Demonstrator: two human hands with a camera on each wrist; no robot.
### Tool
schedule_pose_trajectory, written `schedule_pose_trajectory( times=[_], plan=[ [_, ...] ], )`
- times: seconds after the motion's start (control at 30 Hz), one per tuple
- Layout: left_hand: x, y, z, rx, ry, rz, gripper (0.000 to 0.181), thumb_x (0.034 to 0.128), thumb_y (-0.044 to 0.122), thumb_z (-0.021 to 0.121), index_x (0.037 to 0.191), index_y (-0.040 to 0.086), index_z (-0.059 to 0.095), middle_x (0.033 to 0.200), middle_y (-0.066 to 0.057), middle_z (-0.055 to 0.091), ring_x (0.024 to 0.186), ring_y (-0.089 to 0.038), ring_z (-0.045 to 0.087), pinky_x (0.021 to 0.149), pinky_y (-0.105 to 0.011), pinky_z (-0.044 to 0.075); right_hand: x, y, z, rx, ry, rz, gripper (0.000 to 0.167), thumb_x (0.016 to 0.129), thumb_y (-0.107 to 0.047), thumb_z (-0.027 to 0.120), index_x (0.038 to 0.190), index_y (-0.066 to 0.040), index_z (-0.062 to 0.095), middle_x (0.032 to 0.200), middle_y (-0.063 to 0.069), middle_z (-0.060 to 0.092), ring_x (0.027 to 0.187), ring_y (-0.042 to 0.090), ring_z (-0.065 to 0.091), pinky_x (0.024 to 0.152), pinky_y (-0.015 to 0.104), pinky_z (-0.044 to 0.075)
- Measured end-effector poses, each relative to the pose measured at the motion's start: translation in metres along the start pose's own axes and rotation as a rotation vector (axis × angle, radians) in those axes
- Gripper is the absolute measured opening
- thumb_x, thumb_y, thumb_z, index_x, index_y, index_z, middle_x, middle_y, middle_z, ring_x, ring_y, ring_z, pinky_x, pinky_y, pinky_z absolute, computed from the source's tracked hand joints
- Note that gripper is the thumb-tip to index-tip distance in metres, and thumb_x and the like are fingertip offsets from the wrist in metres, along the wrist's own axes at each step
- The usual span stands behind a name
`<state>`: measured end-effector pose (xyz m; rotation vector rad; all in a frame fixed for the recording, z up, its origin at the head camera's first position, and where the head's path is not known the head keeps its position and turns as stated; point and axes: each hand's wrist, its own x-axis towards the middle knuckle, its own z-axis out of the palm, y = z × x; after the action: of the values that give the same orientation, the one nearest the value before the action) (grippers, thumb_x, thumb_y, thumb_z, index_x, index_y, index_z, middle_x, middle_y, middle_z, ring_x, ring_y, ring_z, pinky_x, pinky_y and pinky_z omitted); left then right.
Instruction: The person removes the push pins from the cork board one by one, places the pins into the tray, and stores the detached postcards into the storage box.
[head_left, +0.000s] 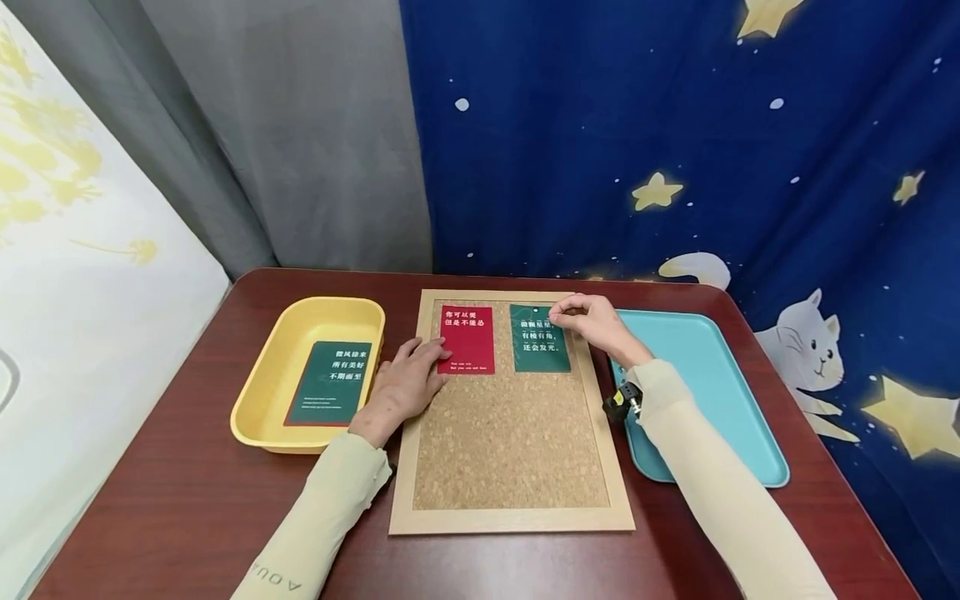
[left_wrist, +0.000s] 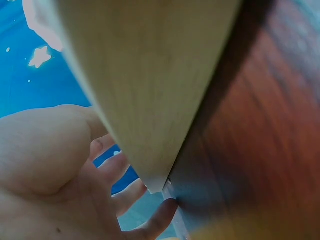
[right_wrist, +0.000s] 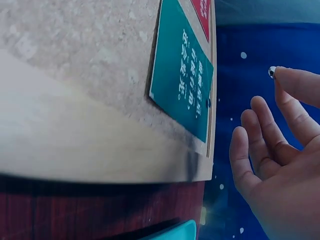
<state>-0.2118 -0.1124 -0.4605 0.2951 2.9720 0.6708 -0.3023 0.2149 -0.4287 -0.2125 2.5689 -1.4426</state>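
A wood-framed cork board (head_left: 517,442) lies on the table with a red card (head_left: 468,354) and a green card (head_left: 542,360) side by side near its far edge. My left hand (head_left: 405,383) rests across the board's left frame, fingers spread, fingertips at the red card's left edge. Above the green card's upper right corner is my right hand (head_left: 592,323). Its thumb and index finger pinch a small shiny thumbtack (right_wrist: 272,72), held off the card; the other fingers are loosely bent. A small dot (right_wrist: 208,103) shows at the green card's top edge.
Left of the board stands a yellow tray (head_left: 258,417) with another green card (head_left: 330,387) in it, a red edge showing beneath. A blue tray (head_left: 720,392) is at the right, under the right forearm. Curtains (head_left: 525,167) hang behind the table.
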Motion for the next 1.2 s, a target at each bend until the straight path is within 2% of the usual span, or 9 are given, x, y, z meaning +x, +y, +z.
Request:
schedule_pose_trajectory(
  times=[0.13, 0.3, 0.47, 0.8, 1.2],
  plan=[
    [0.0, -0.001, -0.002, 0.004, 0.002, 0.006, 0.045, 0.1011, 0.028, 0.067, 0.143, 0.017, 0.057, 0.166, -0.007, 0.042, 0.158, -0.037, 0.027, 0.117, -0.071, 0.036, -0.001, 0.003, -0.003, -0.039, 0.012, 0.015, 0.032, 0.1, -0.025, 0.07, 0.125, -0.004, 0.071, 0.122, 0.008, 0.068, 0.099, 0.034, 0.056, 0.077, 0.037, 0.05],
    [0.0, 0.001, -0.001, 0.008, 0.0, 0.011, 0.045, 0.1013, 0.029, 0.067, 0.144, 0.017, 0.057, 0.167, -0.007, 0.042, 0.158, -0.037, 0.028, 0.117, -0.069, 0.036, -0.003, 0.011, -0.008, -0.041, 0.028, 0.019, 0.031, 0.101, -0.021, 0.07, 0.125, -0.002, 0.071, 0.129, 0.014, 0.071, 0.102, 0.021, 0.062, 0.088, 0.035, 0.05],
    [0.0, 0.0, -0.001, 0.005, 0.011, 0.011, 0.044, 0.1009, 0.027, 0.067, 0.143, 0.017, 0.058, 0.166, -0.007, 0.042, 0.157, -0.038, 0.028, 0.117, -0.071, 0.036, -0.006, 0.015, -0.015, -0.05, 0.048, 0.018, 0.028, 0.1, -0.021, 0.07, 0.122, -0.003, 0.072, 0.128, 0.015, 0.071, 0.108, 0.023, 0.061, 0.095, 0.038, 0.048],
    [0.0, 0.0, -0.001, 0.013, 0.005, 0.015, 0.045, 0.101, 0.027, 0.067, 0.143, 0.016, 0.058, 0.166, -0.008, 0.042, 0.157, -0.038, 0.028, 0.116, -0.072, 0.036, -0.016, 0.027, -0.029, -0.081, 0.073, 0.051, 0.026, 0.102, -0.024, 0.068, 0.12, -0.005, 0.072, 0.12, 0.014, 0.07, 0.105, 0.035, 0.059, 0.087, 0.036, 0.047],
    [0.0, -0.001, 0.0, 0.014, 0.0, 0.01, 0.045, 0.1022, 0.027, 0.065, 0.145, 0.017, 0.057, 0.167, -0.008, 0.041, 0.158, -0.038, 0.027, 0.116, -0.071, 0.037, -0.025, 0.047, -0.039, -0.132, 0.091, 0.045, 0.022, 0.102, -0.022, 0.067, 0.116, -0.006, 0.073, 0.121, 0.017, 0.072, 0.102, 0.032, 0.062, 0.088, 0.033, 0.047]
  ],
)
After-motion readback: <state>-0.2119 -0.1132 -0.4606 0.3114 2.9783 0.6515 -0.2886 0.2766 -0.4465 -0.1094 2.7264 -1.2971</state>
